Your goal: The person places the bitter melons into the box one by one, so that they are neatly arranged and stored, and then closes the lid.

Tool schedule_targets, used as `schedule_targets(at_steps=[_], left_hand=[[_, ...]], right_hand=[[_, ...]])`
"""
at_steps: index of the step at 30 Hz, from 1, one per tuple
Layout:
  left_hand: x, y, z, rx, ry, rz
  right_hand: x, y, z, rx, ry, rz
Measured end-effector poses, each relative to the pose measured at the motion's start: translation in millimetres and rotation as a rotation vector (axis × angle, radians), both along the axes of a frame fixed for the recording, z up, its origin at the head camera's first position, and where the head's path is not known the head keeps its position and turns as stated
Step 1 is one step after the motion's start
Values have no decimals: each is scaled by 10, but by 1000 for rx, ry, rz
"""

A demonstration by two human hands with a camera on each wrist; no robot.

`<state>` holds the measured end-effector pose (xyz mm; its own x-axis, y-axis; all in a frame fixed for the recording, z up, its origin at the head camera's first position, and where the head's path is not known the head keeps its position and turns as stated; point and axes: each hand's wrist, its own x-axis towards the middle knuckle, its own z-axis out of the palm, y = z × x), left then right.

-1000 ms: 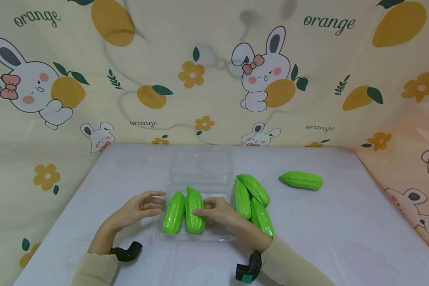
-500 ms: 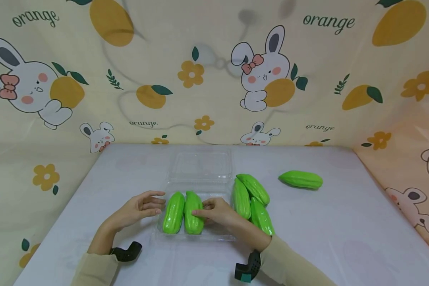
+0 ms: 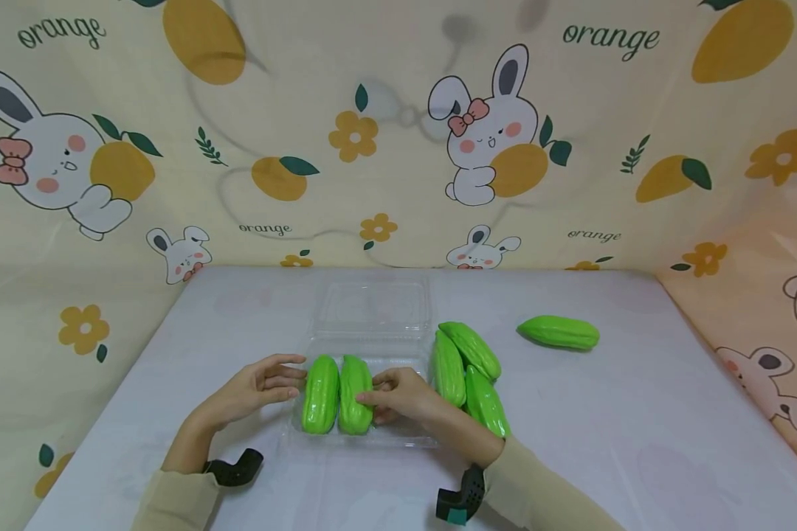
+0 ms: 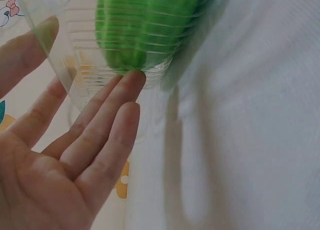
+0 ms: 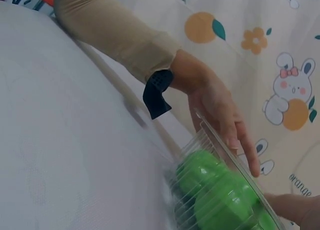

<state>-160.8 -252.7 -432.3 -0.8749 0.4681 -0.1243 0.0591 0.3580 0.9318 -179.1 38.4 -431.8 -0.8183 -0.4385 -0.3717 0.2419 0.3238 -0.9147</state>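
Observation:
Two glossy green, ridged bitter melons lie side by side in the left part of a clear plastic clamshell box (image 3: 405, 441). On the right-hand melon (image 3: 354, 369), the right hand (image 3: 405, 394) has its thumb over the top and its fingers along the right side, gripping it. The left hand (image 3: 263, 382) is at the box's left wall with relaxed, mostly straight fingers. In the left wrist view its fingertips (image 4: 131, 82) are at the ribbed wall, below the left-hand melon (image 4: 135, 29). Through the box in the right wrist view, green melons (image 5: 225, 202) show.
Right of the box, three bitter melons (image 3: 483, 402) lie bunched together. Another melon (image 3: 559, 332) lies apart, farther back to the right. The box's lid (image 3: 373, 308) lies folded back behind it on the white table (image 3: 604, 428). A patterned cloth (image 3: 398, 147) hangs behind.
The melon under the right hand has come down flatter into the box and shifted slightly left with that hand. Its neighbour has also slid slightly left. The left hand has hardly moved.

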Motion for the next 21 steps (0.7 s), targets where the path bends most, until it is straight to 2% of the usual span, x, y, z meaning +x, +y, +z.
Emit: schedule_targets(at_steps=[5, 16, 21], left_hand=[[-1, 8, 0, 5, 2, 0], [2, -1, 15, 13, 5, -8], [7, 6, 25, 14, 7, -13]], right_hand=[[0, -3, -8, -28, 5, -10], [30, -3, 39, -9, 18, 1], [47, 14, 49, 17, 68, -13]])
